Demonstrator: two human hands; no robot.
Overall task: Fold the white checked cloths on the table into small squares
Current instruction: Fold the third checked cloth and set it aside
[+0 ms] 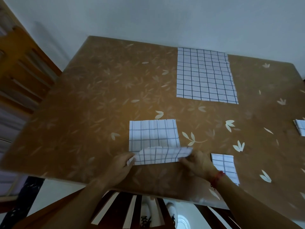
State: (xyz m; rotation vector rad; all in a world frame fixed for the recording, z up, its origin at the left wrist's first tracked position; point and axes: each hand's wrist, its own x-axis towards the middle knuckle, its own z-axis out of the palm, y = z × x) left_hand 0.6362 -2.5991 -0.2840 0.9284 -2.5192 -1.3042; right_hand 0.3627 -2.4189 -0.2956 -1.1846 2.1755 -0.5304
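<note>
Both hands pinch the near edge of one checked cloth (154,139) and hold it lifted off the table (92,100). Left hand (119,164) grips the near-left corner between thumb and fingers; right hand (197,162) grips the near-right corner the same way. Between the two hands the raised edge forms a flap, turned up and tilted toward the far side, with its underside facing the camera. Far part of this cloth lies flat on the table, near the front edge and roughly centred before the person.

Second cloth (204,75) lies fully spread and flat at the far side of the table, right of centre, its far edge close to the wall (165,17). It is well apart from the held cloth.

Folded cloth (225,166) lies just right of the right hand, partly hidden behind the wrist; it is a small, narrow rectangle. Another folded piece (300,128) shows at the right border, cut off by the frame.

Red string (217,178) circles the right wrist.

Table surface is brown with a pale leaf pattern. Chair (24,63) of wood stands at the left side. Slatted wooden seat (132,210) shows below the near table edge.
</note>
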